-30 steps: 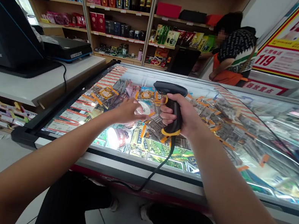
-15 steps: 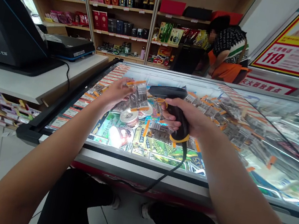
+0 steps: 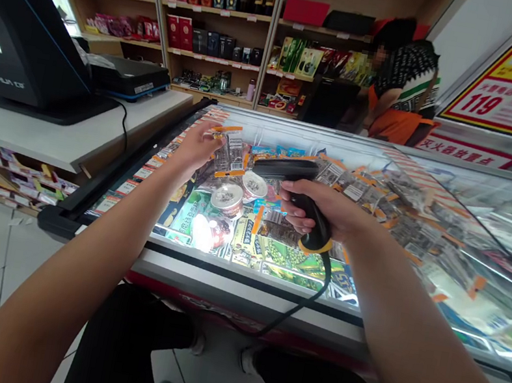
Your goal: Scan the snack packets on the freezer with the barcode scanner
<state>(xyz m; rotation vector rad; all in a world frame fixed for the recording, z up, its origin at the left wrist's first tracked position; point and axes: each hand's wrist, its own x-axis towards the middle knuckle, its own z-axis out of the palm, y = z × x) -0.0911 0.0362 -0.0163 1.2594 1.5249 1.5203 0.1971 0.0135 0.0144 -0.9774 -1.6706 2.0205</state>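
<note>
My right hand (image 3: 327,209) grips a black barcode scanner (image 3: 289,171) with a yellow trim and a black cable hanging off the front. My left hand (image 3: 197,148) holds up a clear packet with orange strips (image 3: 230,153) just left of the scanner's head. Both hands are over the glass top of a chest freezer (image 3: 240,281). On the glass below them lie two round lidded cups (image 3: 228,196) and many more clear packets (image 3: 374,196).
A black checkout terminal (image 3: 19,44) and a flat black device (image 3: 127,76) stand on the white counter (image 3: 61,144) at left. Shelves of boxes and bottles (image 3: 219,7) line the back wall. A person in an orange apron (image 3: 403,85) stands behind the freezer.
My left hand picked a packet off the glass, raised it and moved it left and further away. The scanner in my right hand tilted flatter, its head pointing left toward the packet.
</note>
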